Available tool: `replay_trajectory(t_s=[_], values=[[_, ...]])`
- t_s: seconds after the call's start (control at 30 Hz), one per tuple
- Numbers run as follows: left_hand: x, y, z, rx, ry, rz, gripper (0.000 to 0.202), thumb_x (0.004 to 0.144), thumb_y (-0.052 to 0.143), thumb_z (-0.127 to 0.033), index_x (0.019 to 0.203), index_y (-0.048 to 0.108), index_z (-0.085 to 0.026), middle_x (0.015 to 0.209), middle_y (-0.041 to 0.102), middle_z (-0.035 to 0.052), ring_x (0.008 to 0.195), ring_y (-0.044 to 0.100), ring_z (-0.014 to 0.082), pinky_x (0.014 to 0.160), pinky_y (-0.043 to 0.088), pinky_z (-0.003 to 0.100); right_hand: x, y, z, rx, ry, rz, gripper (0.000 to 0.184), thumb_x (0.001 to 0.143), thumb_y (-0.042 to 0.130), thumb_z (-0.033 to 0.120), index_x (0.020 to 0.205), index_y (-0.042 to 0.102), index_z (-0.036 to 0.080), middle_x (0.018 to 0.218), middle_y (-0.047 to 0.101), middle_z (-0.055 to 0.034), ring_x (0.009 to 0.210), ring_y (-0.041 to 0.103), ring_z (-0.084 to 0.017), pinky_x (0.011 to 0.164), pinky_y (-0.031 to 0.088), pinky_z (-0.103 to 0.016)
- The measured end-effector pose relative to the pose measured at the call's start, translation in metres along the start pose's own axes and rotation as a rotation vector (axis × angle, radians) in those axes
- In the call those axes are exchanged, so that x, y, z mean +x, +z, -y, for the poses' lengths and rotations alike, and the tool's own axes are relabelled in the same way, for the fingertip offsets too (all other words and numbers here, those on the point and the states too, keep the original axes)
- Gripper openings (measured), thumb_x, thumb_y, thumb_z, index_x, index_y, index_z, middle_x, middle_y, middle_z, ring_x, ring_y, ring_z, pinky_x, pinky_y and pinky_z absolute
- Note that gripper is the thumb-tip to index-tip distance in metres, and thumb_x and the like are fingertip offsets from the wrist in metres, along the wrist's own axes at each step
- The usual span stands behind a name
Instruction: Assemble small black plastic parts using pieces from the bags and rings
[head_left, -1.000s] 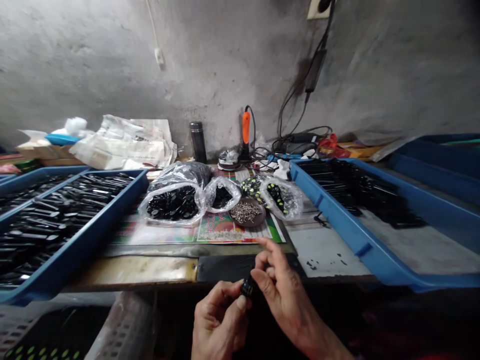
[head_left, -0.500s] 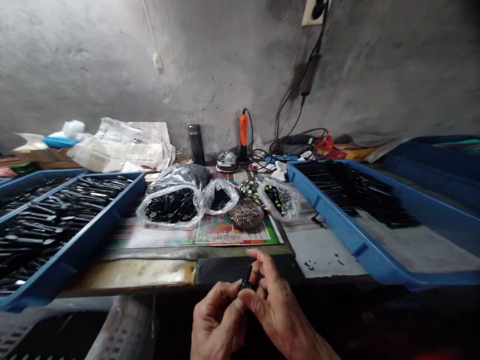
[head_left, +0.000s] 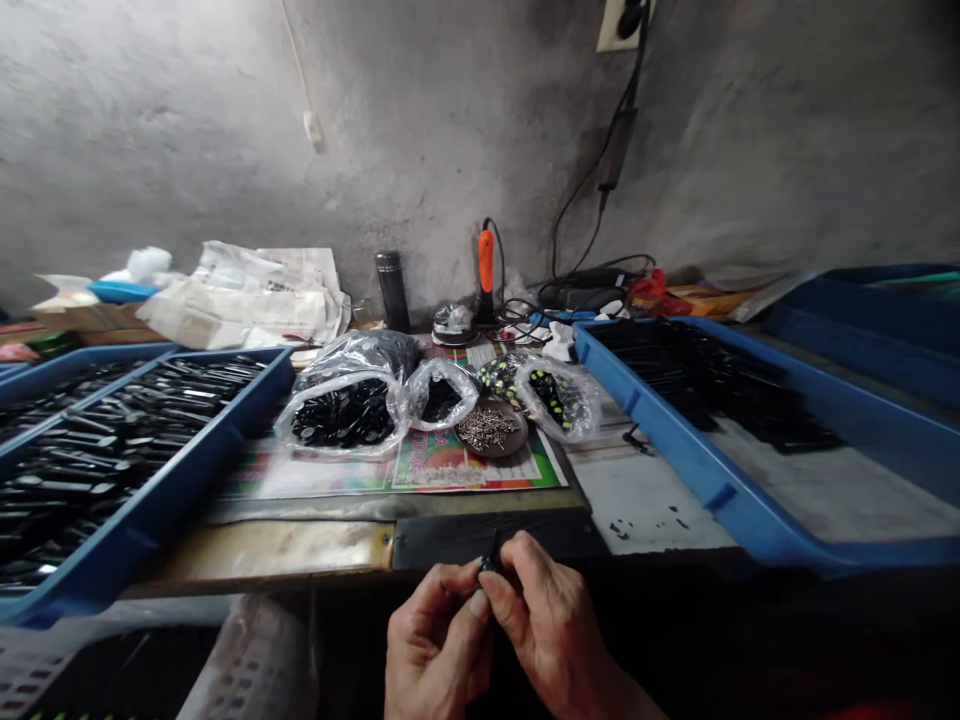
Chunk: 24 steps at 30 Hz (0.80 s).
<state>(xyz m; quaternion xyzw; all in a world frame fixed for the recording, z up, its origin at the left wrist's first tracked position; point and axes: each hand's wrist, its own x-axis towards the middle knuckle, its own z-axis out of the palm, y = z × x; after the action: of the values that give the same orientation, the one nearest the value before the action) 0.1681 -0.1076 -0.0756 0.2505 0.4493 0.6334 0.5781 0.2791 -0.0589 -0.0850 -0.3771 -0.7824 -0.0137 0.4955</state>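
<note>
Just off the table's front edge, my two hands meet around a small black plastic part. My left hand pinches it from the left between thumb and fingers. On the other side my right hand is closed on the same part, index finger curled down near the thumb. A thin dark end sticks up between the fingertips; the rest is hidden by the fingers. Beyond the hands stand a dish of small metal pins or screws, a bag of black pieces, a smaller bag and a bag of black-and-yellow pieces.
At left, a blue tray holds many black long parts. Another blue tray at right holds dark strips. Behind are an orange-handled tool, a black cylinder, cables and papers. A white basket sits below left.
My right index finger, raised and stretched before, has curled down toward the part. My left hand keeps its pinch almost in place.
</note>
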Motion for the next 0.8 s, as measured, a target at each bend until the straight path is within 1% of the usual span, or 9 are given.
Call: replay_trajectory(t_s=[0.13,0.27,0.33,0.43,0.5,0.57,0.63,0.7,0.8], values=[[0.001,0.001,0.0,-0.002,0.013,-0.004,0.041,0.064,0.089,-0.047,0.081,0.072,-0.014,0.047,0.046,-0.0072,0.038,0.033,0.0006,0.038,0.021,0.012,0.002,0.003,-0.007,0.066,0.029,0.096,0.045,0.11,0.028,0.042,0.072,0.042,0.022,0.058,0.049,0.0043,0.044,0.051,-0.011,0.045,0.034,-0.025],[0.004,-0.003,-0.001,-0.029,-0.001,0.01,0.041,0.063,0.09,-0.047,0.082,0.072,-0.015,0.053,0.05,-0.0063,0.038,0.033,-0.0001,0.037,0.022,0.011,0.001,-0.003,-0.007,0.158,0.081,0.147,0.043,0.107,0.03,0.052,0.087,0.05,0.02,0.067,0.057,0.0035,0.053,0.059,-0.011,0.05,0.042,-0.021],[0.006,-0.005,0.0,-0.024,-0.013,0.03,0.041,0.063,0.09,-0.047,0.082,0.072,-0.016,0.054,0.052,-0.0059,0.037,0.034,0.0,0.036,0.024,0.011,0.001,-0.005,-0.006,0.153,0.076,0.153,0.037,0.107,0.034,0.05,0.093,0.05,0.02,0.07,0.059,0.0038,0.057,0.062,-0.011,0.054,0.045,-0.02],[0.007,-0.008,0.002,-0.01,-0.028,0.064,0.041,0.065,0.088,-0.049,0.084,0.072,-0.016,0.05,0.049,-0.0071,0.036,0.035,0.0008,0.036,0.026,0.012,0.001,-0.003,-0.005,0.063,0.024,0.101,0.033,0.109,0.03,0.042,0.093,0.049,0.02,0.072,0.06,0.0028,0.058,0.063,-0.011,0.056,0.046,-0.02],[0.007,-0.007,0.003,-0.001,-0.009,0.049,0.041,0.066,0.088,-0.048,0.083,0.072,-0.015,0.05,0.048,-0.0071,0.037,0.035,0.0009,0.037,0.026,0.012,0.001,0.001,-0.005,0.019,-0.001,0.078,0.034,0.11,0.028,0.039,0.091,0.048,0.02,0.07,0.059,0.0023,0.057,0.062,-0.012,0.055,0.045,-0.022],[0.006,-0.005,0.004,0.006,0.016,0.021,0.04,0.066,0.088,-0.048,0.082,0.072,-0.015,0.051,0.05,-0.0065,0.038,0.036,0.0006,0.037,0.027,0.011,0.001,0.005,-0.007,0.014,0.004,0.097,0.036,0.11,0.027,0.038,0.084,0.046,0.021,0.065,0.055,0.0033,0.052,0.06,-0.012,0.051,0.042,-0.023],[0.005,-0.004,0.004,-0.001,0.026,0.002,0.04,0.066,0.088,-0.047,0.083,0.073,-0.015,0.052,0.05,-0.0064,0.038,0.035,0.0004,0.037,0.026,0.011,0.001,0.006,-0.008,0.032,0.041,0.138,0.04,0.11,0.027,0.038,0.077,0.043,0.022,0.059,0.051,0.0048,0.046,0.055,-0.011,0.047,0.038,-0.024],[0.005,-0.003,0.003,-0.014,0.014,0.003,0.041,0.064,0.089,-0.047,0.083,0.073,-0.015,0.052,0.05,-0.0065,0.038,0.035,0.0005,0.037,0.025,0.011,0.001,0.006,-0.008,0.069,0.072,0.165,0.042,0.11,0.027,0.041,0.076,0.042,0.022,0.058,0.051,0.0049,0.045,0.055,-0.011,0.045,0.037,-0.024],[0.005,-0.004,0.002,-0.032,-0.004,0.002,0.04,0.063,0.09,-0.046,0.082,0.072,-0.015,0.054,0.051,-0.0059,0.038,0.033,0.0003,0.036,0.024,0.011,0.0,0.001,-0.006,0.153,0.064,0.174,0.041,0.109,0.028,0.049,0.086,0.047,0.021,0.066,0.058,0.0036,0.052,0.06,-0.012,0.049,0.041,-0.023]])
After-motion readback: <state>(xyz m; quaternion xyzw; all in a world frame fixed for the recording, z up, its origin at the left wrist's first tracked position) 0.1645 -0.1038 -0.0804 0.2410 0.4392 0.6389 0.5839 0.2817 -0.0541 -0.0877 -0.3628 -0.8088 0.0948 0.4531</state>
